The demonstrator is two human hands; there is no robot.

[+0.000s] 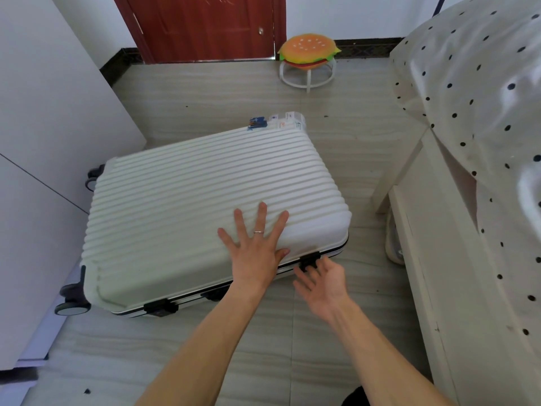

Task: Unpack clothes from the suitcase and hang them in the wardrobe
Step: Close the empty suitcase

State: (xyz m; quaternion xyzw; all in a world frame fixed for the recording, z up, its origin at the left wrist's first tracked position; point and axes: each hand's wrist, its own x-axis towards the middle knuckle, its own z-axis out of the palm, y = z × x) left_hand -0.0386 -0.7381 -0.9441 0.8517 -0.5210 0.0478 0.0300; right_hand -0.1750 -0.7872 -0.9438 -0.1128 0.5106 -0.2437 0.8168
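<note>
Suitcase (190, 200) close against wardrobe (38, 127) at left; floor strip (366, 276) free beside bed (439, 273); stool (307, 74) well beyond.

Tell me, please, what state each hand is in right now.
Left hand: open, pressed flat on the suitcase lid.
Right hand: open, fingertips at the front latch, nothing held.

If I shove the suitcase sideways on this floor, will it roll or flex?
Probably slides, not rolls: the suitcase lies flat, wheels sticking out its end. Ribbed and hard, it likely stays stiff under the left hand. Smooth tile should let it skid.
</note>
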